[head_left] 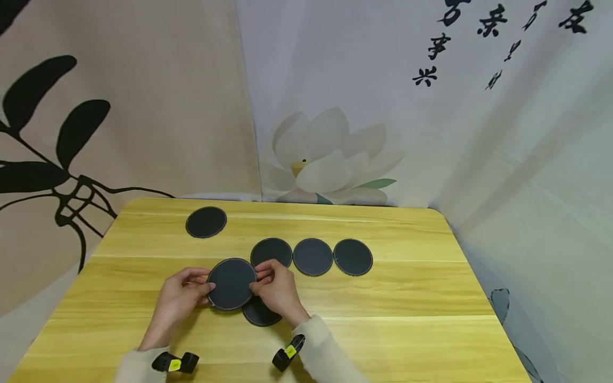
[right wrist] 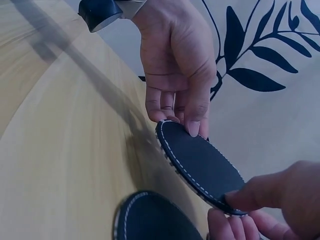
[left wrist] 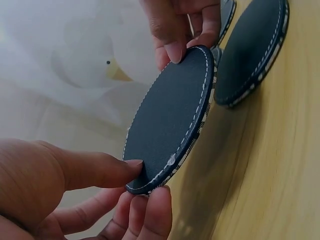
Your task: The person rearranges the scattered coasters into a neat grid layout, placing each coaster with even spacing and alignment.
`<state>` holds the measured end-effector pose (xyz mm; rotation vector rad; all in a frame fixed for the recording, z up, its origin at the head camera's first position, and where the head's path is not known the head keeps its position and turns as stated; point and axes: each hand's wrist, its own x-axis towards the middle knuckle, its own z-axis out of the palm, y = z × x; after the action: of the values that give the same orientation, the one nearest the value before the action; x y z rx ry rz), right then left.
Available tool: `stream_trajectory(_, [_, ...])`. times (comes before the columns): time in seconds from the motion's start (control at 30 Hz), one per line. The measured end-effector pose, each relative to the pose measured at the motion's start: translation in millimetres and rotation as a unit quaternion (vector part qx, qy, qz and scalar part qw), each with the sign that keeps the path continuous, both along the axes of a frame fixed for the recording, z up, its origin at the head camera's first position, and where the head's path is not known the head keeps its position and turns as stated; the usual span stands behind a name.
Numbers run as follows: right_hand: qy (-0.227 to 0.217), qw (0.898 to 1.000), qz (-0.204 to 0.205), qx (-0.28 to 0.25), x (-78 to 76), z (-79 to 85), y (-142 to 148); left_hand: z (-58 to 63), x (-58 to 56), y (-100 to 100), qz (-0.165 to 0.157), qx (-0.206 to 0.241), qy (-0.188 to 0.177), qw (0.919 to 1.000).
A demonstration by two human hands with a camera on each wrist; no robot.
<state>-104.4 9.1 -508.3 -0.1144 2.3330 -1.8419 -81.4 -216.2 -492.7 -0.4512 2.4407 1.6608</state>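
Observation:
Both hands hold one round black coaster with white edge stitching (head_left: pixel 232 284), raised over the table. My left hand (head_left: pixel 182 295) pinches its left edge, thumb on the dark face and fingers beneath. On the opposite edge, my right hand (head_left: pixel 279 290) pinches it the same way. In the left wrist view the coaster (left wrist: pixel 167 120) is tilted, and a patterned underside shows along its rim. Another black coaster (head_left: pixel 261 313) lies below, partly covered by the held one and the right hand. Just beyond the right hand is a coaster (head_left: pixel 271 251) with its near edge hidden.
Two more coasters, a middle one (head_left: pixel 313 257) and a right one (head_left: pixel 353 257), continue a row across the wooden table (head_left: pixel 407 298). A single coaster (head_left: pixel 206 222) lies near the back left. Printed cloth (head_left: pixel 335 154) hangs behind the table.

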Motion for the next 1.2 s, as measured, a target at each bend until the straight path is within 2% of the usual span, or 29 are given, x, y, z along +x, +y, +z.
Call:
stream_trajectory(0.47, [-0.006,1.000,-0.008,-0.002,3.3,-1.3,36.7,0.8,-7.0,34.6,-0.011,0.011,0.027,0.9995])
stream_trajectory(1.0, [-0.018,0.999,-0.038,-0.023,9.6,-1.0,67.0,1.1,-10.2,67.2,-0.020,0.029,0.046,0.9983])
stream_trajectory(1.2, [-0.012,0.999,-0.046,-0.001,11.4,-2.8,76.9,-0.6,-11.1,78.1,-0.019,0.034,0.049,0.9980])
